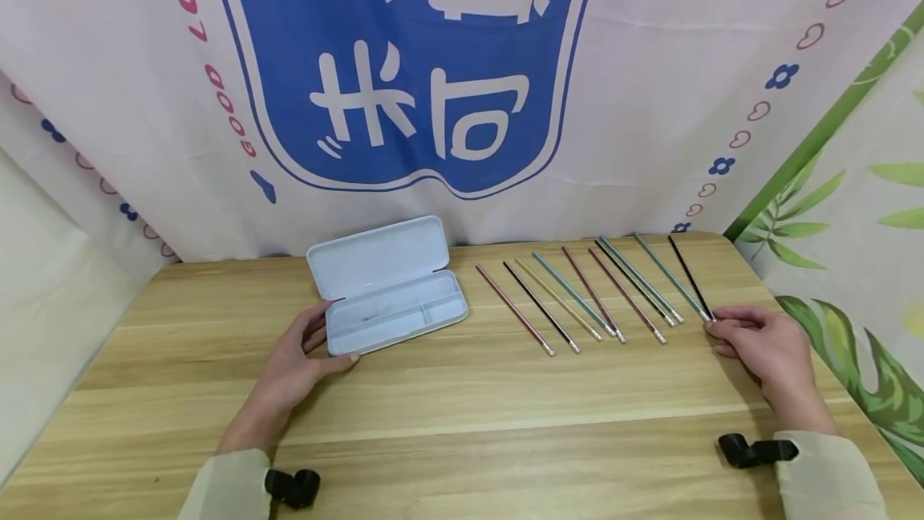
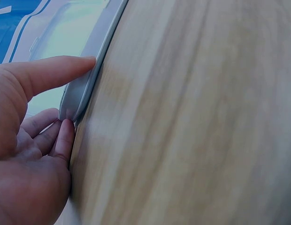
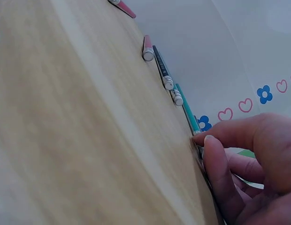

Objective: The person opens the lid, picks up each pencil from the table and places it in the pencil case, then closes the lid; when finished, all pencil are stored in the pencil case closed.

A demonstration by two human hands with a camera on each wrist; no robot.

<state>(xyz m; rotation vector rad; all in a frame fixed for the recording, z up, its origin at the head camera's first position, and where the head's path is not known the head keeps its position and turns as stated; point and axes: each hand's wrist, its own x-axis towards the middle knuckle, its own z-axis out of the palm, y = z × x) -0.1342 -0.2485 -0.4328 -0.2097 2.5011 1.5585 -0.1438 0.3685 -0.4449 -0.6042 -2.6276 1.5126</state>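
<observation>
My left hand clamped on open case; right hand at end of black pencil, can't tell if pinching.

Looks forward and down from high before the pencil case in the head view, sharing its near left corner with the close left wrist view and pencils right of it with the right wrist view, close, facing the cloth behind it.
</observation>
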